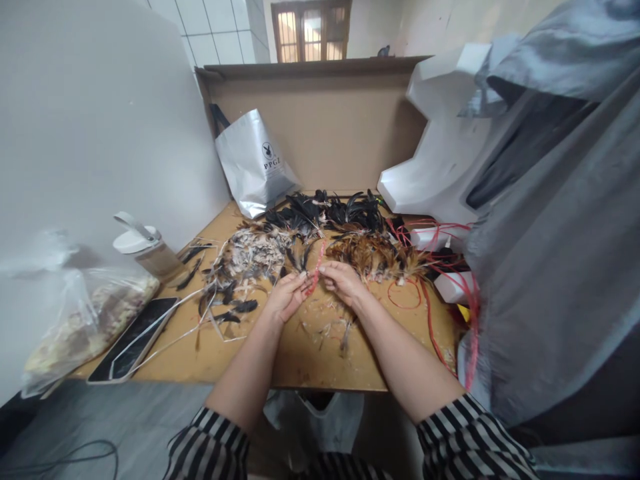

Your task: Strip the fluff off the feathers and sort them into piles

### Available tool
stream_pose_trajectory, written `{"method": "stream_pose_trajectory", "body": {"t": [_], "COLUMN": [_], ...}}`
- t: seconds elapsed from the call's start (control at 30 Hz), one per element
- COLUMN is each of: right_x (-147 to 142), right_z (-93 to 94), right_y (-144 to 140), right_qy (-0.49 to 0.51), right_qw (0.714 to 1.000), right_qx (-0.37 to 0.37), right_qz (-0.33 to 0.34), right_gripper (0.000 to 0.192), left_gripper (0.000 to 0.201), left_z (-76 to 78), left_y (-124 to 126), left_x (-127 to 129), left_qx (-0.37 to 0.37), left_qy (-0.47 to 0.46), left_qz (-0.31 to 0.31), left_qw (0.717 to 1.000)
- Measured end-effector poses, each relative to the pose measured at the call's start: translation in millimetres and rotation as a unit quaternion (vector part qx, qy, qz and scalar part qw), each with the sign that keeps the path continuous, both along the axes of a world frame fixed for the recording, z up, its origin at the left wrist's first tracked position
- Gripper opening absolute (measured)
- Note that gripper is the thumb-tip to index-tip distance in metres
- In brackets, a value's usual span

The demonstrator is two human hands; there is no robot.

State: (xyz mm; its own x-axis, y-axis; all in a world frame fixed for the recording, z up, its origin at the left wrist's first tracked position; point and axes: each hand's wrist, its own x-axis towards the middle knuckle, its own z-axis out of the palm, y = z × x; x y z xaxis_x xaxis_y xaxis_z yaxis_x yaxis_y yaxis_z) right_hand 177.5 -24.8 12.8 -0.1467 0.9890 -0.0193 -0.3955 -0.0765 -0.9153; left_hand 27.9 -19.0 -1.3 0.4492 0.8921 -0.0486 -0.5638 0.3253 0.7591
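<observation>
Head view: both hands meet over the middle of the desk [310, 363], a bare wooden board littered with feather scraps. The left hand [286, 295] and right hand [343, 279] each pinch, with fingers closed to a fine grip, a thin red strip [317, 268] that runs upward between them; whether it carries feathers already I cannot tell. The strip looks light, limp and easily twisted, so it likely wants holding near the point being worked, with fingertips only.

Just beyond the hands lie three heaps: pale speckled feathers [250, 257] to the left, black feathers [325, 212] behind, brown feathers [377, 257] to the right. All would be nearly weightless, soft and easily crushed or blown; the quill end seems the safest hold.

Loose red cord [425, 293] tangles at the right. At the left sit a lidded bottle [145, 248], a phone [133, 340] and a plastic bag [83, 320]. A silver bag [255, 163] leans on a cardboard screen [330, 127]; grey cloth [555, 253] hangs at right, and a window [311, 30] shows behind.
</observation>
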Motion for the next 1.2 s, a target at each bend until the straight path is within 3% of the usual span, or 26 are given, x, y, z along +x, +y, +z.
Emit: {"method": "stream_pose_trajectory", "body": {"t": [0.1,0.2,0.37,0.53,0.63,0.77,0.97,1.2], "right_x": [0,-2,-5,-3,-2,-3,-10,-17], "right_z": [-2.7,-3.6,-1.7,-3.4,-5.2,-4.9,1.1,-1.2], "right_y": [2,1,-2,-1,0,-2,-12,-14], "right_qy": [-0.057,-0.083,-0.054,-0.016,-0.016,-0.077,-0.221,-0.249], "right_qw": [0.997,0.994,0.998,1.000,1.000,0.997,0.974,0.968], "right_qx": [0.008,0.017,0.023,0.014,0.010,0.015,0.041,0.037], "right_qz": [-0.058,-0.074,-0.035,0.021,0.016,-0.006,0.032,0.027], "right_gripper": [0.020,0.021,0.023,0.023,0.024,0.027,0.032,0.029], "left_gripper": [0.013,0.015,0.018,0.015,0.013,0.012,0.012,0.016], "left_z": [-1.6,-2.6,-1.2,-2.9,-4.6,-4.0,-0.8,0.4], "left_y": [1,1,-1,1,3,7,9,8], "left_x": [-1,1,5,4,2,0,-1,0], "left_qx": [0.023,0.042,0.052,0.026,0.006,-0.017,-0.012,0.007], "left_qy": [0.033,0.075,0.103,0.068,0.043,0.005,-0.015,-0.008], "left_qz": [0.022,0.049,0.053,0.057,0.057,0.099,0.147,0.147], "left_qw": [0.999,0.995,0.992,0.996,0.997,0.995,0.989,0.989]}}
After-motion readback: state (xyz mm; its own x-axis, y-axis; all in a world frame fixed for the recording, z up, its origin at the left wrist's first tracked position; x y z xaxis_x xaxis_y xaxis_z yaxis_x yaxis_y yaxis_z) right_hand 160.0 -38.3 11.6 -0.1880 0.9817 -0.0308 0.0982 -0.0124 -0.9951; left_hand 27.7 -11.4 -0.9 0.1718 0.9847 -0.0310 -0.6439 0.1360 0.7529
